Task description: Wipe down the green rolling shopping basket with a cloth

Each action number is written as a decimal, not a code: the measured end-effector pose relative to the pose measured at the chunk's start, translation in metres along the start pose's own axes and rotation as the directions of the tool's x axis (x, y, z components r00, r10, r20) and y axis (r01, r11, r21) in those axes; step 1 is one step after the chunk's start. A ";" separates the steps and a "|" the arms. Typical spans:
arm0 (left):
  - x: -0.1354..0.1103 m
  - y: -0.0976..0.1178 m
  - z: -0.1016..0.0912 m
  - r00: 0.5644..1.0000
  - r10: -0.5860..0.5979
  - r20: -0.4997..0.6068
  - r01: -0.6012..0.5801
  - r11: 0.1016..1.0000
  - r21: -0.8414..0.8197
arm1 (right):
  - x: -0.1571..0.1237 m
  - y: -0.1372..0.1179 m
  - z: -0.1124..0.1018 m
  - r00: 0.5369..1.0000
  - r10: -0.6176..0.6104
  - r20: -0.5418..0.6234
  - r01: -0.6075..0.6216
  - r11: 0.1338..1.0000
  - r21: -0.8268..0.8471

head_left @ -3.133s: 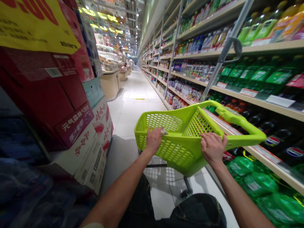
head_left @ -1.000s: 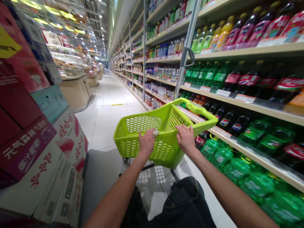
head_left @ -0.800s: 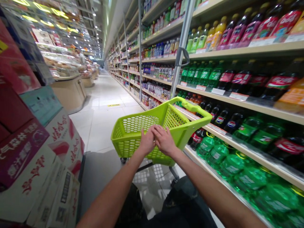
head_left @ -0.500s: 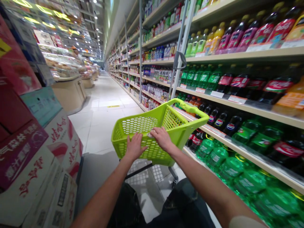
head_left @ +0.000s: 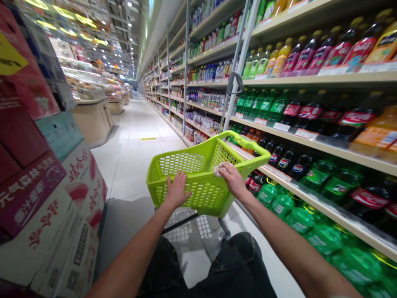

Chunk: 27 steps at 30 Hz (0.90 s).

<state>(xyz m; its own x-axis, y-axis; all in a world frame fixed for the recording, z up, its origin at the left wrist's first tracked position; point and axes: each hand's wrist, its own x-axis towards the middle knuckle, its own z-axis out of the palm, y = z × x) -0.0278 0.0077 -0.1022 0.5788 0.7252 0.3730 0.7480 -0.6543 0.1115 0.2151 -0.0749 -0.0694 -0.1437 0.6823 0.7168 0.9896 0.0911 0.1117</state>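
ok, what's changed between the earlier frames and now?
The white wad passed from the left hand to the right hand, which then carried it along the near rim toward the handle. The left hand let go of it; its fingers are at the rim. Unchanged: green cart beside the bottle shelves.

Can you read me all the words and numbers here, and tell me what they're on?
"元气森林": purple-banded carton
"娃哈哈", curly red writing: white carton
"7": dark green bottle
Looks like "Qoo": red-labelled bottle
Too small or blurred: price tags, yellow floor sticker, glowing yellow signs
Cut off and blurred: yellow sign
None readable: green cart
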 end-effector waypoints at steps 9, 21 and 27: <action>-0.001 0.001 0.000 1.000 -0.020 0.010 0.020 1.000 -0.013 | -0.015 0.065 -0.043 0.968 0.174 -0.182 -0.199 0.971 -0.130; -0.003 0.004 -0.002 1.000 0.009 0.017 -0.009 1.000 0.028 | -0.075 -0.012 0.030 0.981 0.147 -0.124 -0.142 0.989 0.053; -0.003 0.005 0.001 1.000 0.004 0.020 -0.005 1.000 0.013 | -0.083 -0.013 0.022 0.987 0.138 -0.085 -0.126 0.984 0.126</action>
<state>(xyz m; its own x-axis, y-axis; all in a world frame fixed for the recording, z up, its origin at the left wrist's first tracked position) -0.0255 0.0019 -0.1036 0.5884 0.7266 0.3548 0.7497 -0.6546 0.0974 0.2140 -0.1171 -0.1451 -0.0065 0.6244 0.7811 0.9932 0.0949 -0.0676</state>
